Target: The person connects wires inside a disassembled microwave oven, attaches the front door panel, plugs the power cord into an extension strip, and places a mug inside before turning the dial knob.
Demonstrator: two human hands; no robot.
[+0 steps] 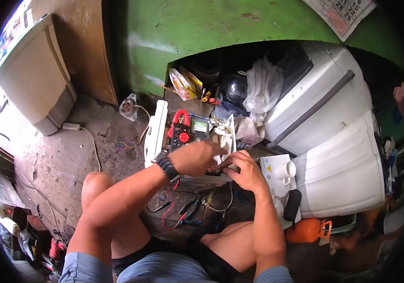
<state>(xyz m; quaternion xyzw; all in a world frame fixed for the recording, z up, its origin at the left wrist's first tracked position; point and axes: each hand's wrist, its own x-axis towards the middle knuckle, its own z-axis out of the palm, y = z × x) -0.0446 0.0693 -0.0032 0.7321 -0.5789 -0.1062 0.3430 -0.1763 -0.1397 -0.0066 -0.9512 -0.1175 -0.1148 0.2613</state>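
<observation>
An opened white appliance housing point(153, 134) stands on the floor in front of me. On it lies a red-and-black clamp meter point(181, 136), beside a dark box with a green-and-white label point(199, 126). My left hand point(197, 158), with a black watch on its wrist, reaches across to the housing's right part, fingers bent and closed. Close by, my right hand point(245, 172) pinches at the same spot from the right. Whatever the fingertips hold is hidden and too small to name. A red test lead point(166, 212) trails from the housing to the floor.
Pliers point(191, 212) lie on the floor before my legs. To the right are a white panel point(270, 165) with a white round fitting point(285, 170), large white casings point(339, 174) and an orange gas cylinder point(303, 231). A socket with cable point(128, 107) lies left.
</observation>
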